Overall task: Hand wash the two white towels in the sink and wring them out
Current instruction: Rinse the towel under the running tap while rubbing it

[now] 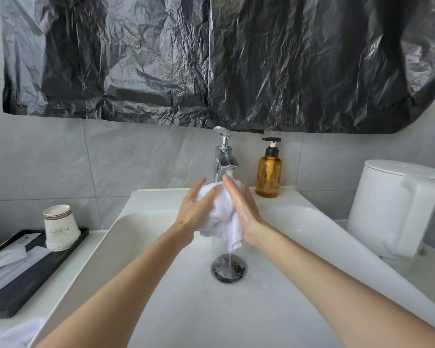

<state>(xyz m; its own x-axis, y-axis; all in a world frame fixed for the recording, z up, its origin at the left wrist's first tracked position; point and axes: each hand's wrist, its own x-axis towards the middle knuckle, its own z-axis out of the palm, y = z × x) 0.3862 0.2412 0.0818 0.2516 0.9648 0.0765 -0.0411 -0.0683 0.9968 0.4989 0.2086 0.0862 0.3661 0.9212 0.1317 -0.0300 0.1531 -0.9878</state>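
Sandwiching the white towel (220,209) under the faucet (224,159), left hand (196,209) and right hand (245,212) press flat-fingered.

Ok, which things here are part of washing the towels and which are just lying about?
In use: towel, left hand, right hand, running tap, sink, maybe white cloth on counter.
Lying about: untouched pump bottle, paper cups, black tray, white jug, black plastic sheet.

A white countertop (68,267) is recorded, with a sink (161,285) set into it. Relative to the faucet (224,156), an amber pump bottle (269,172) is placed just right, a white kettle (392,207) far right, a black tray (23,290) left and nearer, and a white towel (13,334) nearest left.
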